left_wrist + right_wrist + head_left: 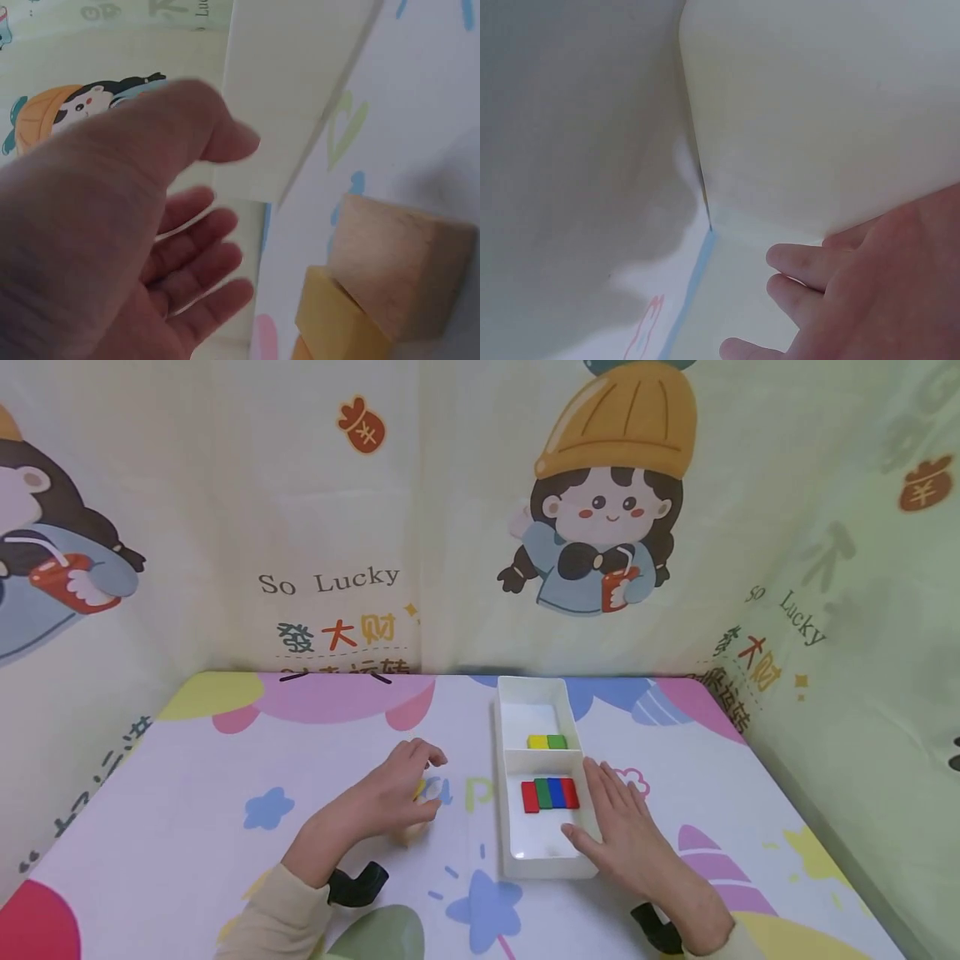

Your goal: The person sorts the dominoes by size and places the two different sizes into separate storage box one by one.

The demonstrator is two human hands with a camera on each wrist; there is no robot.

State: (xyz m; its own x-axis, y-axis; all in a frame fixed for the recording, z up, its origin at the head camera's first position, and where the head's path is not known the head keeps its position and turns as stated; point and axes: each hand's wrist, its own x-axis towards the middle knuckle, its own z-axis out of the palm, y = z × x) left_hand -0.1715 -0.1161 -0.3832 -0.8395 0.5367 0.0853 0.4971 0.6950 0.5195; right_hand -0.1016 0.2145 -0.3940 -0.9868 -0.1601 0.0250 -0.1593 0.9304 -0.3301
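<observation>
A white two-compartment tray (547, 868) stands on the table. Its near compartment holds a row of small blocks: red (530, 797), green (543, 794), blue (556, 793) and another red one (570, 793). Against the divider in the far compartment lie a yellow block (537, 742) and a green block (557, 742). My left hand (393, 789), empty, hovers left of the tray with fingers loosely bent and thumb apart. Beneath it are a plain wooden block (382, 259) and a yellow block (334, 319), mostly hidden in the head view. My right hand (626, 831) rests along the tray's right wall, fingers extended.
A patterned cloth (360, 752) covers the table. Printed curtains (450, 527) hang behind it and along both sides. Dark wrist straps (358, 885) show below each hand.
</observation>
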